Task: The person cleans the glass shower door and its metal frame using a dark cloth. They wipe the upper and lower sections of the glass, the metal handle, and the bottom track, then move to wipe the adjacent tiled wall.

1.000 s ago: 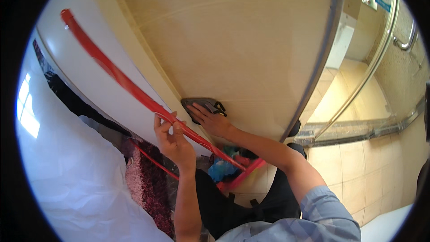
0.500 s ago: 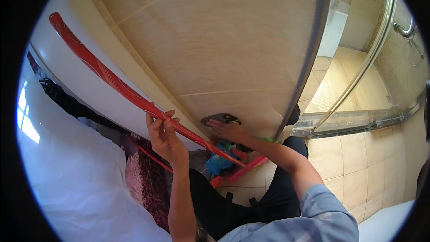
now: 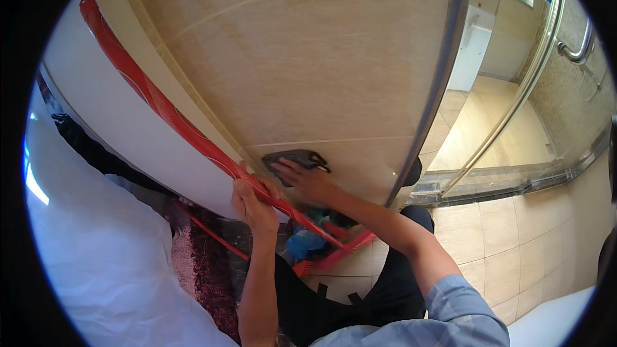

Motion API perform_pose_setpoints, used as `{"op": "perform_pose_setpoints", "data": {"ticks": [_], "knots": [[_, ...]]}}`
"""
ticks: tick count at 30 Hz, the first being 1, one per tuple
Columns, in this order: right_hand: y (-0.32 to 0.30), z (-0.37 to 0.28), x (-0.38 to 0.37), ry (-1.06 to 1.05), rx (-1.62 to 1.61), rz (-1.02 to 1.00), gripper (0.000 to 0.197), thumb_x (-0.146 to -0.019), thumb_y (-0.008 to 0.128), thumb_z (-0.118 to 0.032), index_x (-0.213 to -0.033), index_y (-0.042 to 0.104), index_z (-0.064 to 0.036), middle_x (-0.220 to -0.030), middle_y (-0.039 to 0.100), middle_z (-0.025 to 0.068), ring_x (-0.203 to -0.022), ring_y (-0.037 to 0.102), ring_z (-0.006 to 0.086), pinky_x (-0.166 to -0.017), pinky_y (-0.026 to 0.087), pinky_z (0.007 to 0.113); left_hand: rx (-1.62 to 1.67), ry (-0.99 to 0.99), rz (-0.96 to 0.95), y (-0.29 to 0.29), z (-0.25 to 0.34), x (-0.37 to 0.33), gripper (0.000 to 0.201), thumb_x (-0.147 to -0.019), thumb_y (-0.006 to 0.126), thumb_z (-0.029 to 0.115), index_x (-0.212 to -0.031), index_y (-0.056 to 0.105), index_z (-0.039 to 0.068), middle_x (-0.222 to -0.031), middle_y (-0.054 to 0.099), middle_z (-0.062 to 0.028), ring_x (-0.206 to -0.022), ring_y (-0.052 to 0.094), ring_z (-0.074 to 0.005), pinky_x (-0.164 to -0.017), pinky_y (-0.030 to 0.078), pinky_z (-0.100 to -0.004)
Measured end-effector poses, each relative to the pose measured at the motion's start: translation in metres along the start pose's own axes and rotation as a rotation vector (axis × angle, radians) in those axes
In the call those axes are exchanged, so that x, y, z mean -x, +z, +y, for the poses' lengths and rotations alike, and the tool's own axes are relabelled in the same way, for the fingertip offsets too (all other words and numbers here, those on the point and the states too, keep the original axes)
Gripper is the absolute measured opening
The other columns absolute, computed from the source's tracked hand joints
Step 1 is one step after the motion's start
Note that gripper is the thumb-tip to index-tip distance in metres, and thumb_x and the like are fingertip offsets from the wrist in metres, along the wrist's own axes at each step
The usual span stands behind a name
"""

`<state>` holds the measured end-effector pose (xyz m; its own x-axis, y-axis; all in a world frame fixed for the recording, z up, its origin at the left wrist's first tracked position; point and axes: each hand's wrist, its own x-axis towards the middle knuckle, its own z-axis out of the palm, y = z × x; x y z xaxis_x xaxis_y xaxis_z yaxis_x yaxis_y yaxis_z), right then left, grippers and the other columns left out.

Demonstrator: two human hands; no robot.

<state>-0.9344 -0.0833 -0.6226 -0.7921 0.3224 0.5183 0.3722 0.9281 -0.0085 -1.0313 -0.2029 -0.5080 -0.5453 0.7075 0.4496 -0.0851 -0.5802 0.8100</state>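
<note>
My left hand (image 3: 257,202) is closed around the red patterned handle (image 3: 170,115) of what looks like a long-handled dustpan. The handle slants from the upper left down to a pink-red edge (image 3: 344,252) at the floor, with red comb-like teeth (image 3: 302,268) beside it. Crumpled blue plastic (image 3: 305,243) lies by that lower end. My right hand (image 3: 308,180), fingers spread flat, presses a dark grey cloth (image 3: 292,156) against the beige tiled wall (image 3: 308,64). A black loop shows at the cloth's right side. My right forearm passes over part of the floor things.
White sheeting (image 3: 122,250) covers the left side. Beside it are a dark red shaggy mat (image 3: 209,276) and a thin red stick (image 3: 215,234). A metal corner edge (image 3: 443,71) ends the wall. Right of it stands a glass door (image 3: 508,125) above a raised sill and floor tiles (image 3: 508,244).
My right hand and the grey cloth have shifted left along the wall. My left hand grips the handle more tightly, its fingers now wrapped round. My view has also shifted slightly.
</note>
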Motion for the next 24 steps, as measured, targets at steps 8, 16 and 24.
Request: {"op": "perform_pose_setpoints", "data": {"ticks": [8,16,24], "knots": [[-0.061,0.053,0.100,0.328,0.447,0.447,0.040,-0.082,0.071,-0.025,-0.121,0.069,-0.0271,-0.148,0.048,0.0004,-0.141,0.037,0.0307,-0.108,0.030,0.061,-0.080,-0.092,-0.016,0.026,0.000,-0.002,0.064,-0.104,0.036,0.059,-0.120,0.048,-0.002,-0.058,0.043,-0.0029,-0.046,0.039,-0.0098,-0.045,0.034,-0.0260],[-0.090,0.055,0.118,0.413,0.416,0.444,0.038,-0.082,0.065,-0.017,-0.119,0.070,-0.0260,-0.146,0.051,0.0013,-0.139,0.041,0.0325,-0.110,0.028,0.061,-0.157,-0.067,-0.045,0.038,0.015,-0.022,0.060,-0.104,0.035,0.059,-0.115,0.050,0.002,-0.054,0.040,-0.0011,-0.041,0.034,-0.0090,-0.041,0.030,-0.0253],[-0.101,0.054,0.117,0.403,0.399,0.438,0.045,-0.079,0.066,-0.013,-0.122,0.069,-0.0243,-0.148,0.049,0.0027,-0.141,0.038,0.0333,-0.111,0.027,0.060,-0.131,-0.143,-0.026,0.038,0.023,-0.047,0.062,-0.104,0.036,0.059,-0.115,0.049,0.000,-0.054,0.040,-0.0011,-0.042,0.037,-0.0093,-0.041,0.032,-0.0252]]}}
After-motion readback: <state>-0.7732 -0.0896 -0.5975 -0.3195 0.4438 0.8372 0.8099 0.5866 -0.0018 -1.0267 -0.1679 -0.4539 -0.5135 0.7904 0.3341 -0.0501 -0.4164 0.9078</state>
